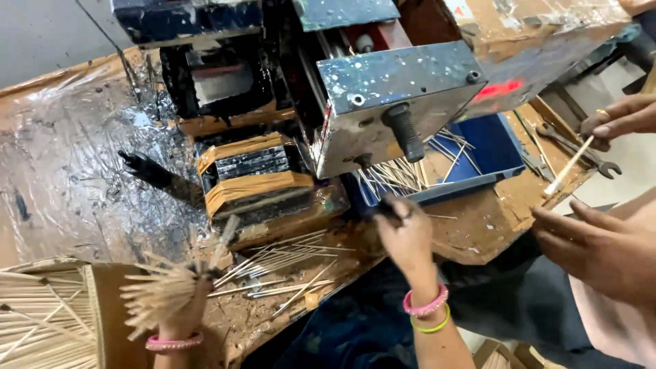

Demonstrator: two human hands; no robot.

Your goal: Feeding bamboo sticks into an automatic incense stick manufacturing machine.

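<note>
My left hand [181,311], with a pink bangle at the wrist, grips a fanned bundle of thin wooden sticks [154,294] at the lower left. My right hand [406,236], wearing pink and green bangles, reaches up to the front edge of a blue tray [493,147] that holds several loose sticks. Its fingertips look dark and pinched together, but motion blur hides whether they hold anything. Above the tray stands a paint-spattered metal machine [400,85] with a black handle [404,131].
Loose sticks [280,263] lie on the worn bench. A box of stacked sticks [41,318] is at the lower left. At the right, another person's hands [601,249] hold a single stick [567,167] near a wrench [581,152]. Crinkled plastic sheet [68,157] covers the left.
</note>
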